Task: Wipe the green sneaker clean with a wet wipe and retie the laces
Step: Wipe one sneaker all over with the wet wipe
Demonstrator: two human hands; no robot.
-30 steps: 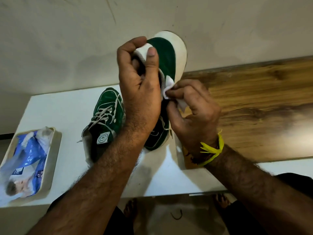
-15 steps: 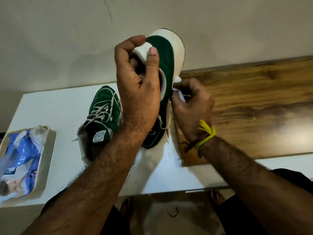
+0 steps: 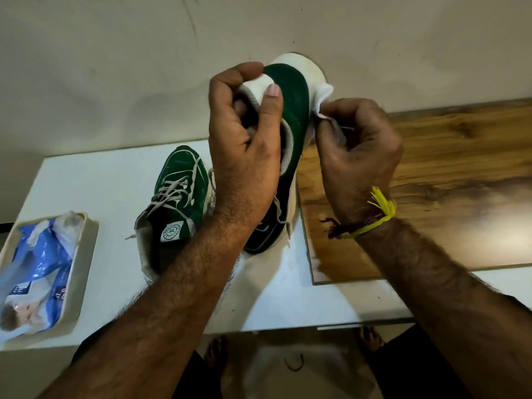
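My left hand (image 3: 244, 145) grips a green sneaker (image 3: 293, 110) by its heel collar and holds it up on end, heel high, toe down near the white table (image 3: 95, 191). Its white sole faces right. My right hand (image 3: 357, 156) pinches a white wet wipe (image 3: 322, 97) against the sole's edge near the heel. A second green sneaker (image 3: 175, 203) with grey-white laces lies flat on the table just left of my left forearm.
A cream tray (image 3: 83, 272) holding a blue wet-wipe pack (image 3: 37, 263) sits at the table's left front. A wooden board (image 3: 446, 182) covers the table's right side. A pale wall rises behind. Bare feet show below the table edge.
My right hand has slid the wipe up along the sole from the shoe's middle toward the heel. My left hand keeps its grip on the sneaker.
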